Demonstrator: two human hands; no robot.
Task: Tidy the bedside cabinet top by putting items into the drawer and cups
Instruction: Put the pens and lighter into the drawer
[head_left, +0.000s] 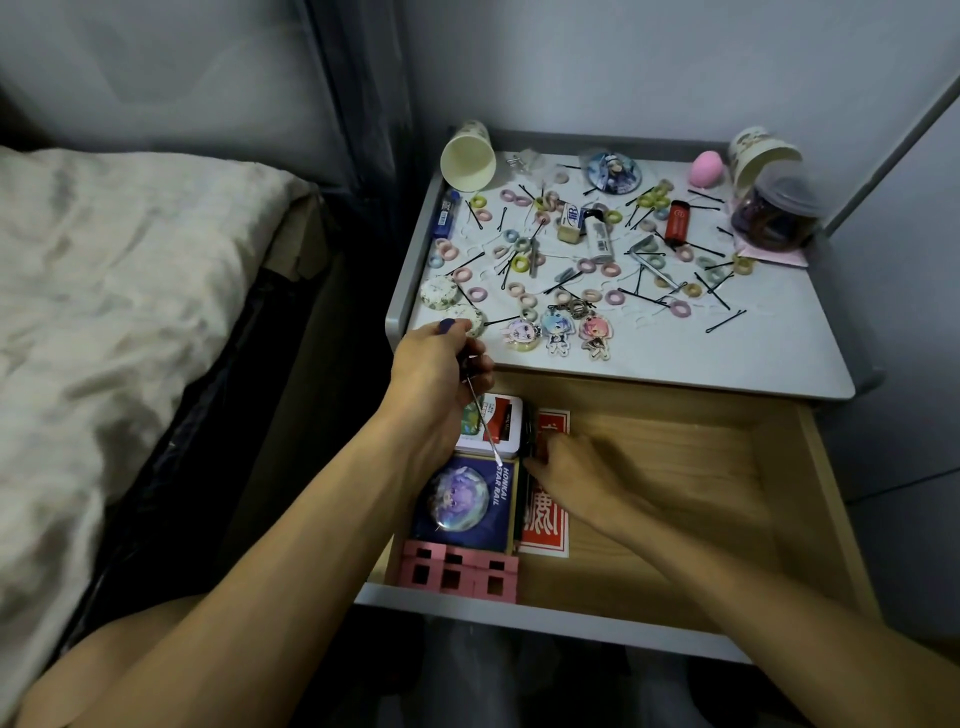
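**Entry: bedside cabinet top (675, 358), tidy in progress; est. early stage.**

**Done so far:** drawer (675, 467) stands pulled out; its left part holds a white tin (501, 410), a blue card w/ round badge (462, 499), a red packet (545, 525) and pink blocks (457, 571); the right part is bare wood.

**Left to do (most of it, by my reckoning):** top is thick w/ small stuff; pastel hair ties (614, 297) and black bobby pins (726, 321) scattered all over; three keychain figures (556, 332) near the front edge; red lighter (677, 223), eraser (569, 221), pink sponge (706, 166) and clear jar (779, 213) toward the back.

**Cups:** left cup (467, 161) lies on its side at the back-left corner, mouth toward the camera, nothing inside; right cup (763, 156) is tipped at the back right, touching the jar; contents not visible; both prob. need righting before filling.

**Hands:**
- left hand (441, 364) is at the cabinet's front-left edge; fingers curled round a slim rod (483, 421) that slants down over the tin.
- right hand (576, 467) is inside the drawer, just beside the red packet; blurred, so cannot tell how its fingers lie.
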